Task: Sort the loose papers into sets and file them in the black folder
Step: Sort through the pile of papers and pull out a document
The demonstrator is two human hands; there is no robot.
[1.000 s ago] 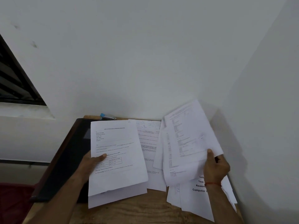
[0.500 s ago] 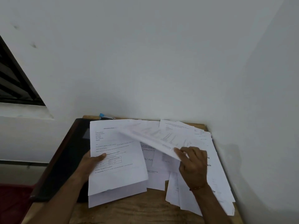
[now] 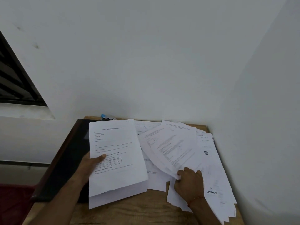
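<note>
Your right hand [image 3: 190, 181] pinches the lower corner of the fanned sheets [image 3: 170, 148], left hand [image 3: 90, 166] thumb-clamps the sorted set [image 3: 116, 143]: peel off only matching pages, then square edges.

Your left hand [image 3: 90, 164] grips a set of papers [image 3: 116, 156] lying partly over the folder [image 3: 65, 159]. Right of that grip, your right hand [image 3: 190, 181] pinches sheets [image 3: 170, 146] atop the loose pile [image 3: 211, 168] on the table [image 3: 138, 211].

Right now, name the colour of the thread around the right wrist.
Red: the thin thread bracelet, head view.
</note>
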